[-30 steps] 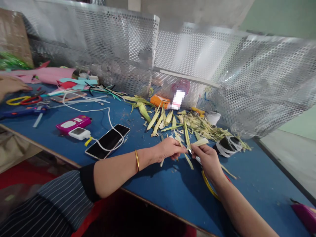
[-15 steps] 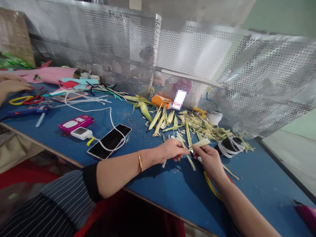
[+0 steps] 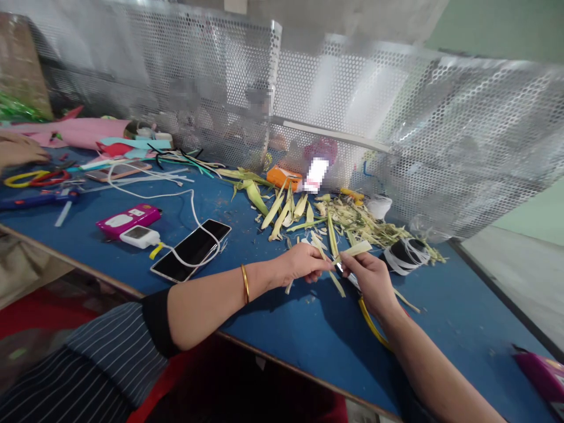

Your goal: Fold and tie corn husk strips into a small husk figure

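My left hand (image 3: 303, 262) is closed, pinching a pale strip of corn husk between thumb and fingers. Just to its right, my right hand (image 3: 372, 281) pinches the corn husk (image 3: 358, 249), whose wider end sticks out above the fingers. The two sets of fingertips are close together, and narrow ends hang below them. Under my right hand lie scissors with a yellow and red handle (image 3: 370, 323), their blades partly hidden. Behind the hands, several husk pieces (image 3: 277, 220) are spread out on the blue table (image 3: 282, 329).
A heap of shredded husk (image 3: 361, 223) and a black spool with white ribbon (image 3: 405, 257) stand at right. Leftward are a phone (image 3: 191, 251) with a white cable, a magenta power bank (image 3: 130, 221) and a glue gun (image 3: 39, 198). Another person's hand (image 3: 22, 151) rests far left. Perforated sheeting (image 3: 335, 88) closes the back.
The whole view has shifted slightly, so things appear a little further left. Both hands keep their pinch on the husk, with only a slight movement of the fingers.
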Demonstrator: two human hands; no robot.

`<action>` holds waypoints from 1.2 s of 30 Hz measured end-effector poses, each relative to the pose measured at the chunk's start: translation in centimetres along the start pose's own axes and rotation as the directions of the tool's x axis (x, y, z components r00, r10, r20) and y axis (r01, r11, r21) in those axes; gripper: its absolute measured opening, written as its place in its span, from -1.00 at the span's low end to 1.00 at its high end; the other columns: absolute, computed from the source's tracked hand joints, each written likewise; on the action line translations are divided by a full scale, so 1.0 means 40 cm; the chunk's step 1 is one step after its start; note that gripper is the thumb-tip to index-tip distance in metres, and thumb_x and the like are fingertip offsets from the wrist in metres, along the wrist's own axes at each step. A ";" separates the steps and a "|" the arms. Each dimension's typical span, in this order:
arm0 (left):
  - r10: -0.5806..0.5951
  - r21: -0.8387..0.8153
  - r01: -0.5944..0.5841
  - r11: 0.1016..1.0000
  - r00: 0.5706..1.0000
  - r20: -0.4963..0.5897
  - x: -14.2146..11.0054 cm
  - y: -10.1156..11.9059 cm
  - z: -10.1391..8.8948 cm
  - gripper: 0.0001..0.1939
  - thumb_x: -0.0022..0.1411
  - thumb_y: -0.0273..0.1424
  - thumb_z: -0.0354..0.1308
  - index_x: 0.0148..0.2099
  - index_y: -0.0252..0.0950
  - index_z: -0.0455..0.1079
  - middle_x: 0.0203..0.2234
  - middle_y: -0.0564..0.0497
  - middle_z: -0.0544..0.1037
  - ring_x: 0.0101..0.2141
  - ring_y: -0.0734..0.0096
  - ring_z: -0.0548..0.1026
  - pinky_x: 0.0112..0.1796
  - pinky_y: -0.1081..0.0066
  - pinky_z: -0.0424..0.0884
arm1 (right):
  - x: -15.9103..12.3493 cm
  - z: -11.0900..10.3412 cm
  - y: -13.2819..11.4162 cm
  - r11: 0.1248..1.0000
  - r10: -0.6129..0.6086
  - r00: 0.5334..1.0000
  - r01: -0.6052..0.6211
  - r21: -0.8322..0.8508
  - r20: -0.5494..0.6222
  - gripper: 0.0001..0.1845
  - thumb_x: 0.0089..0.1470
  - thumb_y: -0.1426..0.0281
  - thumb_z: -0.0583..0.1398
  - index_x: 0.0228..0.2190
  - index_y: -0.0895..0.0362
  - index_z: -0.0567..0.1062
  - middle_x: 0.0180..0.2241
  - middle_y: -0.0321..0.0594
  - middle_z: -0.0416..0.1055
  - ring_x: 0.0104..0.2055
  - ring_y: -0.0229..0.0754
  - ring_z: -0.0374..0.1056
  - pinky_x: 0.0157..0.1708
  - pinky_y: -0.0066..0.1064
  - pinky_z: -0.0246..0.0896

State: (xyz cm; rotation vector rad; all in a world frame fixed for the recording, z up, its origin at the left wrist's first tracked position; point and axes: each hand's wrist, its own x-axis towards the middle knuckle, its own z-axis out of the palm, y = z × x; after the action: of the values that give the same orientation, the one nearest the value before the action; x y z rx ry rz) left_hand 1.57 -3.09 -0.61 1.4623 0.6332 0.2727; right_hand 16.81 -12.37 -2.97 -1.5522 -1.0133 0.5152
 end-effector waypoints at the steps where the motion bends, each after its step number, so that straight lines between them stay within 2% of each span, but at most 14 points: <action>1: 0.002 -0.004 -0.002 1.000 1.000 0.003 0.000 -0.001 0.000 -0.90 0.11 -0.42 0.23 -0.38 -0.38 0.45 -0.74 0.18 0.32 -0.69 0.59 0.28 -0.58 0.51 0.23 | 0.001 -0.001 0.001 1.000 -0.012 1.000 0.012 0.006 0.000 -0.62 -0.07 0.12 0.31 -0.68 0.12 0.45 -0.68 -0.31 0.35 -0.54 -0.25 0.23 -0.40 -0.36 0.12; 5: 0.014 -0.032 -0.013 0.999 0.999 0.041 0.004 -0.006 -0.004 -0.89 0.08 -0.41 0.25 -0.36 -0.38 0.46 -0.73 0.18 0.34 -0.68 0.60 0.28 -0.59 0.52 0.24 | 0.003 0.000 0.003 1.000 -0.026 1.000 0.026 -0.005 -0.017 -0.63 -0.08 0.15 0.31 -0.69 0.12 0.44 -0.69 -0.32 0.34 -0.56 -0.26 0.22 -0.43 -0.37 0.12; 11: 0.007 -0.049 -0.003 0.999 0.997 0.073 0.012 -0.016 -0.010 -0.84 0.03 -0.36 0.28 -0.38 -0.38 0.45 -0.73 0.18 0.34 -0.69 0.61 0.28 -0.59 0.51 0.25 | 0.000 0.011 0.005 0.998 0.040 0.992 -0.045 -0.038 -0.120 -0.61 -0.14 0.14 0.31 -0.74 0.12 0.41 -0.73 -0.30 0.32 -0.59 -0.25 0.21 -0.50 -0.38 0.09; 19: -0.001 -0.052 0.008 0.999 0.990 0.138 -0.003 -0.010 -0.007 -0.63 0.06 -0.14 0.26 -0.50 -0.38 0.40 -0.63 0.05 0.47 -0.61 0.56 0.40 -0.51 0.49 0.34 | -0.001 0.006 -0.017 0.996 -0.010 1.000 0.012 0.090 -0.026 -0.60 -0.07 0.10 0.29 -0.69 0.12 0.42 -0.68 -0.32 0.33 -0.59 -0.28 0.20 -0.50 -0.40 0.11; 23: 0.018 -0.016 -0.016 1.000 0.989 0.147 -0.005 -0.013 -0.004 -0.69 0.02 -0.20 0.31 -0.46 -0.37 0.43 -0.67 0.10 0.43 -0.65 0.59 0.35 -0.55 0.51 0.29 | -0.007 0.010 -0.024 0.995 -0.017 1.000 0.017 0.095 0.000 -0.61 -0.08 0.11 0.30 -0.68 0.11 0.41 -0.69 -0.33 0.31 -0.61 -0.28 0.19 -0.50 -0.39 0.12; 28: 0.034 -0.022 -0.031 0.999 0.989 0.146 -0.005 -0.011 -0.006 -0.74 0.03 -0.25 0.31 -0.39 -0.38 0.48 -0.65 0.08 0.46 -0.63 0.58 0.36 -0.54 0.52 0.28 | -0.007 0.012 -0.028 0.982 0.023 1.000 -0.019 0.190 -0.019 -0.63 -0.11 0.11 0.32 -0.65 0.12 0.45 -0.67 -0.34 0.31 -0.60 -0.29 0.17 -0.52 -0.41 0.10; 31: 0.036 -0.039 -0.032 0.999 0.994 0.106 -0.007 -0.009 -0.004 -0.80 0.09 -0.32 0.27 -0.34 -0.40 0.50 -0.60 0.02 0.51 -0.61 0.56 0.41 -0.52 0.51 0.30 | -0.007 0.009 -0.033 0.971 0.019 0.999 -0.030 0.236 0.050 -0.62 -0.06 0.09 0.30 -0.63 0.12 0.44 -0.67 -0.37 0.26 -0.58 -0.31 0.13 -0.49 -0.43 0.06; 34: 0.034 -0.012 -0.033 0.999 0.994 0.102 -0.007 -0.013 0.001 -0.88 0.14 -0.42 0.21 -0.33 -0.40 0.50 -0.57 -0.01 0.54 -0.61 0.54 0.44 -0.53 0.52 0.31 | -0.010 0.009 -0.033 0.982 0.038 0.990 -0.063 0.179 0.138 -0.60 -0.08 0.09 0.32 -0.64 0.12 0.40 -0.69 -0.39 0.22 -0.60 -0.33 0.07 -0.53 -0.44 -0.02; 36: 0.031 0.028 -0.035 0.999 0.992 0.125 -0.007 -0.016 0.005 -0.88 0.16 -0.44 0.18 -0.29 -0.40 0.50 -0.54 -0.01 0.56 -0.60 0.52 0.47 -0.55 0.53 0.30 | -0.010 0.010 -0.029 0.986 0.065 0.988 -0.086 0.143 0.142 -0.59 -0.10 0.10 0.33 -0.66 0.12 0.37 -0.71 -0.40 0.22 -0.61 -0.33 0.04 -0.55 -0.44 -0.06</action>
State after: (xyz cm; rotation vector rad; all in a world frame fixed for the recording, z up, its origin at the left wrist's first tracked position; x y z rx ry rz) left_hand 1.31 -3.47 -1.17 1.5075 0.5147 0.1960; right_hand 15.90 -12.51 -2.04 -1.4410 -0.9986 0.7427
